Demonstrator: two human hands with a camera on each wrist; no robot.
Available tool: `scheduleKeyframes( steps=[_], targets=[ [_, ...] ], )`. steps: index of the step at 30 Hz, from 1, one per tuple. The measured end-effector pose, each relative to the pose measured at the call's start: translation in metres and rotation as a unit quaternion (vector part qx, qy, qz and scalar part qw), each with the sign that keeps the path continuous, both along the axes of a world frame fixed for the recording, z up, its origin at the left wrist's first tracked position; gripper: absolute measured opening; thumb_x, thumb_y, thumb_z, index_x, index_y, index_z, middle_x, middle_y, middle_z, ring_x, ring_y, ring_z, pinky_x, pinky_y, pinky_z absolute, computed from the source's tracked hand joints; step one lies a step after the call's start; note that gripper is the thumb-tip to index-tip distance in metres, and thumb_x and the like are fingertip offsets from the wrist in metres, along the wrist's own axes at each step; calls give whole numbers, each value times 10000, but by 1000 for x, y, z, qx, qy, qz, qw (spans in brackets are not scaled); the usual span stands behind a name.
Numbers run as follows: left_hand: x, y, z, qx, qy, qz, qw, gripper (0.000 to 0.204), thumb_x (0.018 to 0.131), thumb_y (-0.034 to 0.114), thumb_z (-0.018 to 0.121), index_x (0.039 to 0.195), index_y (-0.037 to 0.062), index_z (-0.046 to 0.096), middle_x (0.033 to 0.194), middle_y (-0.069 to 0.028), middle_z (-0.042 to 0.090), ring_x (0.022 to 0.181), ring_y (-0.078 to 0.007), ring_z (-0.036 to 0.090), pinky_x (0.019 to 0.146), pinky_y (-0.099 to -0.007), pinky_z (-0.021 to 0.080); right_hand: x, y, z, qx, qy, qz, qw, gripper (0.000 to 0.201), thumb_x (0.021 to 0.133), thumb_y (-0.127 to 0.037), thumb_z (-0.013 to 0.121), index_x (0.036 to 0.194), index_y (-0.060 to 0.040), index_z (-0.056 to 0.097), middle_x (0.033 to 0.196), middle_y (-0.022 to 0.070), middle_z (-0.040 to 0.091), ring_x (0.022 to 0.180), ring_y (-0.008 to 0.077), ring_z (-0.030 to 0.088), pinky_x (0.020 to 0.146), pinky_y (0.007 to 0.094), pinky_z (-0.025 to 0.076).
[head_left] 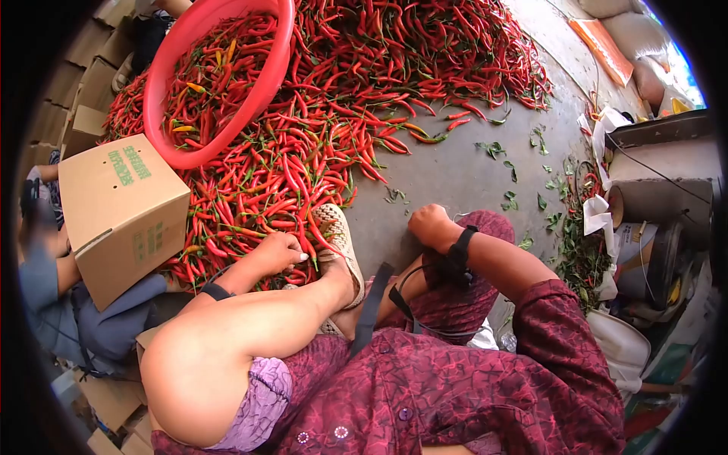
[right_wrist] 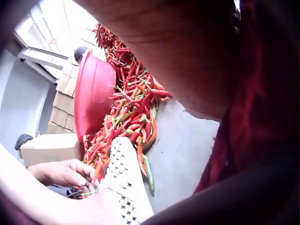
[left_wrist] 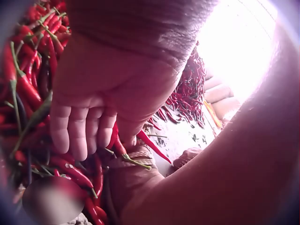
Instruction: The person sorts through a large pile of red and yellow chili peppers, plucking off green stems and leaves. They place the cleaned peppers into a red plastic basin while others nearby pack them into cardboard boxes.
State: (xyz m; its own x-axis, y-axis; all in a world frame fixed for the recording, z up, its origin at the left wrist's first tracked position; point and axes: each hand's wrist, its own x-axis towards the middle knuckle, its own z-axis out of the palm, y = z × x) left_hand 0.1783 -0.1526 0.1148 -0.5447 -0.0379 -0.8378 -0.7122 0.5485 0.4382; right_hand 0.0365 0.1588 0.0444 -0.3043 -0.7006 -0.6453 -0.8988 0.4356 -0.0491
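Left hand down among the chillies, right hand held at three o'clock

And here, in the head view, a great chilli pile (head_left: 364,68) is spread across the floor from nine o'clock round to one. The left hand (head_left: 273,254) is set low at its edge, just below nine, beside a woven shoe (head_left: 334,220). In the left wrist view its fingers are seen loosely bent and side by side, the thumb near the index finger, the spread between them narrow. A red chilli (left_wrist: 120,147) is shown right at the thumb and index finger; whether it is pinched cannot be told.

Over at three o'clock, the right hand (head_left: 434,227) is held back-upward above the bare floor (head_left: 409,171), well apart from the pile. Its fingers are hidden beneath it, so whether anything is gripped cannot be told. A black wristband (head_left: 462,244) is worn behind it.

Up between ten and eleven, a pink basin (head_left: 189,159) is seen among the pile, chillies visible inside. At nine, a cardboard carton (head_left: 125,220) is placed near the basin. Green leaves (head_left: 491,149) are scattered around two o'clock. In the right wrist view, a green chilli (right_wrist: 149,173) is spotted just beside the shoe.
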Motion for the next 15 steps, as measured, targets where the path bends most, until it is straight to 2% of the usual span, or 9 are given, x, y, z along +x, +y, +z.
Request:
scheduleKeyframes(
  steps=[2, 5, 8, 11, 12, 13, 14, 15],
  targets=[
    [1, -1, -1, -1, 1, 1, 1000, 205, 774, 170, 715, 798, -2, 605, 664, -66, 611, 562, -126, 574, 544, -294, 487, -1, -3, 5, 8, -14, -13, 1000, 193, 753, -130, 590, 903, -115, 711, 917, 72, 688, 887, 231, 663, 750, 342, 528],
    [0, 1, 1, -3, -4, 7, 1000, 203, 775, 170, 713, 803, -1, 607, 669, -66, 613, 568, -128, 576, 548, -295, 489, -8, 0, 15, -4, -14, -97, 995, 191, 747, -109, 582, 898, -92, 698, 914, 81, 684, 878, 246, 662, 744, 352, 529],
    [3, 1, 2, 0, -3, 9, 1000, 200, 777, 170, 711, 807, 1, 609, 674, -66, 614, 580, -128, 578, 553, -295, 489, -16, 0, 21, -73, 9, -265, 961, 203, 742, -85, 561, 916, -58, 662, 910, 107, 674, 846, 269, 663, 735, 365, 529],
    [3, 0, 3, 1, 0, 16, 1000, 195, 780, 172, 709, 814, 5, 614, 682, -64, 618, 588, -128, 578, 557, -293, 489, -37, -10, 17, -271, -36, -348, 897, 177, 791, -93, 551, 937, -15, 613, 873, 148, 661, 800, 285, 666, 688, 385, 540],
    [3, 1, 4, 2, -2, 15, 1000, 193, 781, 172, 708, 818, 6, 616, 686, -63, 619, 590, -128, 578, 557, -292, 488, -41, -17, 22, -342, -154, -445, 813, 186, 812, -107, 551, 956, 1, 597, 869, 161, 657, 798, 296, 665, 672, 398, 544],
    [4, 2, 5, 3, -3, 16, 1000, 191, 782, 172, 707, 821, 8, 618, 689, -61, 621, 592, -127, 578, 558, -291, 488, -44, -28, 26, -402, -266, -526, 701, 200, 833, -121, 550, 974, 17, 581, 865, 175, 654, 797, 307, 664, 656, 410, 548],
    [5, 2, 3, 8, 2, 15, 1000, 188, 782, 171, 707, 825, 9, 621, 691, -60, 622, 593, -127, 579, 558, -290, 488, -48, -40, 30, -450, -369, -584, 566, 219, 853, -135, 549, 992, 33, 565, 861, 188, 650, 795, 318, 663, 640, 423, 552],
    [8, 0, 0, 12, 8, 14, 1000, 185, 782, 169, 706, 829, 10, 623, 693, -59, 623, 595, -126, 579, 558, -289, 487, -48, -47, 29, -394, -411, -608, 553, 234, 875, -155, 535, 1017, 29, 554, 885, 202, 643, 774, 322, 657, 636, 429, 554]
  ],
)
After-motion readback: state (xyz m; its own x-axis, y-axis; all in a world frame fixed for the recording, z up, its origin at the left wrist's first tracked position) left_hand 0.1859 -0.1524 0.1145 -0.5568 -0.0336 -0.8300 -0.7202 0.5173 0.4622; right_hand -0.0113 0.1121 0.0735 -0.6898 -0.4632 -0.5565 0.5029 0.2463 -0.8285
